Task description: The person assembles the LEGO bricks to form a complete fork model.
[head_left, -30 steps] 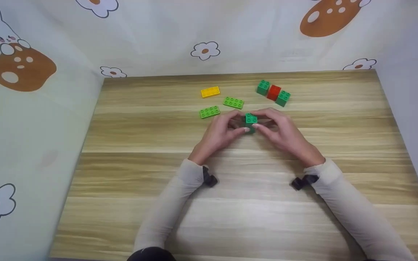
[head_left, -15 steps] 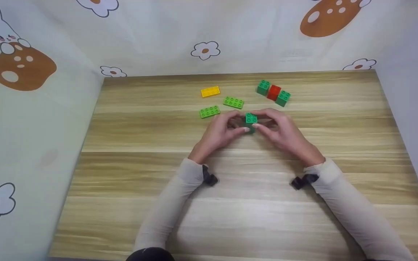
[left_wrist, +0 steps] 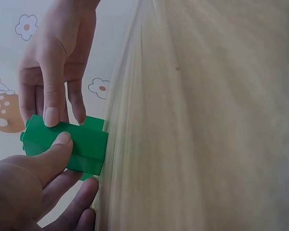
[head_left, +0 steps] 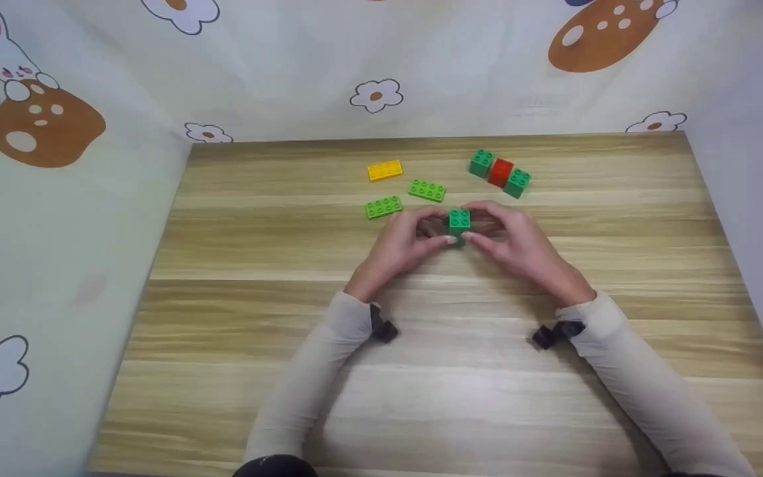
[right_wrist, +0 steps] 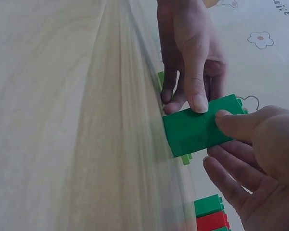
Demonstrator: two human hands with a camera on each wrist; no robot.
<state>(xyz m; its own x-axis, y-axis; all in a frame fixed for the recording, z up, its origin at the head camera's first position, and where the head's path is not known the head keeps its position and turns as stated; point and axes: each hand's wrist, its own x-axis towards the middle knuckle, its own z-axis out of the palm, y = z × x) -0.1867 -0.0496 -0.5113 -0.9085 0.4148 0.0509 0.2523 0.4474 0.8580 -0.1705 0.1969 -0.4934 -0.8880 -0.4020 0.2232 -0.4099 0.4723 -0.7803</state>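
A stack of two green toy building bricks [head_left: 459, 222] stands upright on the table, studs up, between the two hands. My left hand [head_left: 405, 238] pinches it from the left, thumb on the near side. From the right, my right hand [head_left: 517, 242] pinches it too, its thumb a little higher. A seam between the bricks [left_wrist: 89, 144] shows in the left wrist view, and the two look flush. In the right wrist view both thumbs press the same face of the stack [right_wrist: 188, 132]. The fingertips behind the bricks are partly hidden.
Beyond the hands lie two flat lime-green bricks, one nearer [head_left: 383, 207] and one farther [head_left: 427, 191], and a flat yellow brick [head_left: 385, 170]. At the back right, a red brick [head_left: 501, 172] sits between two green bricks [head_left: 481, 163]. Patterned cloth [head_left: 454, 79] borders the wooden table [head_left: 262, 265].
The right thumb has slid slightly lower on the stack, uncovering more of the upper brick. Both hands and the stack stay in place; the view shifts a little.
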